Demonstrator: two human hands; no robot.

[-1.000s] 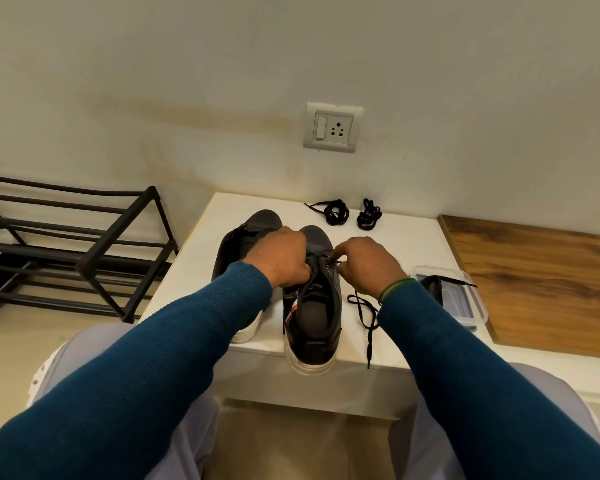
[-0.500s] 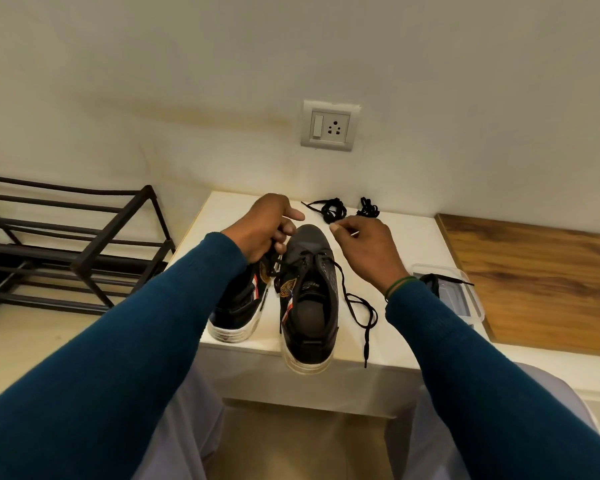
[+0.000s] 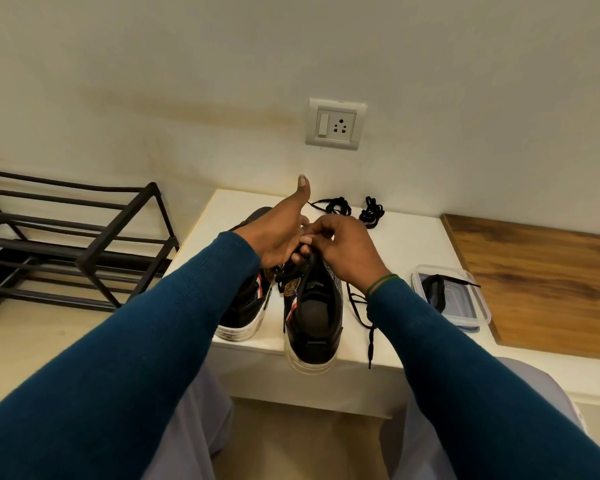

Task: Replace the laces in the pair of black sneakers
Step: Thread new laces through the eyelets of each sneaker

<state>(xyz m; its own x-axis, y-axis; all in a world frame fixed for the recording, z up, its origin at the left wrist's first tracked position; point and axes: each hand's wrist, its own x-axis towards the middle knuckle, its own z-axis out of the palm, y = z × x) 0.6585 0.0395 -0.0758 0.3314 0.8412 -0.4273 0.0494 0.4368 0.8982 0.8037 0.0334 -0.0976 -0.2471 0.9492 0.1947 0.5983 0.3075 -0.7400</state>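
Back together over sneaker (image 3: 312, 317): left hand (image 3: 278, 237), grip unclear, and right hand (image 3: 344, 249), grip tight on lace (image 3: 370, 341).

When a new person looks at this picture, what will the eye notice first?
The left hand and right hand meet above a black sneaker on the white table. A lace trails from under the right hand over the table's front edge. Two lace bundles lie near its far edge.

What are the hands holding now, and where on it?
The right hand pinches the lace above the sneaker, by its top eyelets; the left hand grips it there too.
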